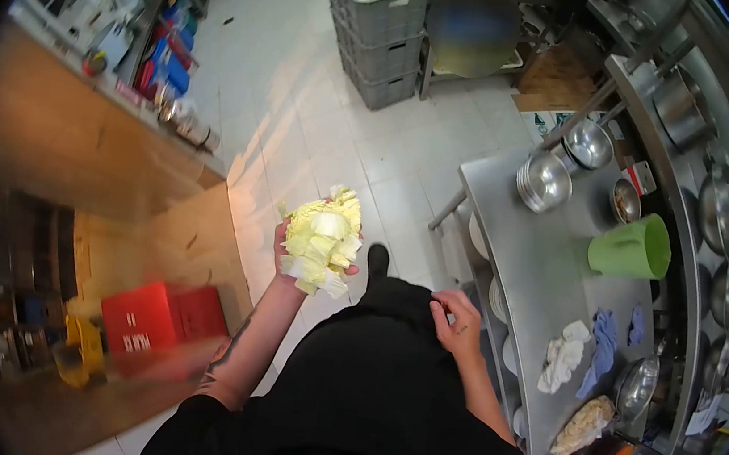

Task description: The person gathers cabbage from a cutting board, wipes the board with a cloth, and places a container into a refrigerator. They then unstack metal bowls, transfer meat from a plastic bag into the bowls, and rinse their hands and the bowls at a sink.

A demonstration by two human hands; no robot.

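Observation:
My left hand (352,270) is closed under a heap of pale yellow-green cabbage leaves (325,236), held out in front of me over the floor. The pieces are torn or cut, and they hide most of the palm and fingers. Down beside my black clothing (384,374), my right hand (456,321) hangs loosely with its fingers a little bent and thumb apart. Nothing shows in it. The steel table is just to its right.
On the steel table (514,254) at right are metal bowls (544,181), a green bucket (630,247) and cloths (564,356). Stacked grey crates (376,45) stand ahead on the tiled floor (307,104). At left is a wooden-sided counter (99,107), with a red box (163,321) below.

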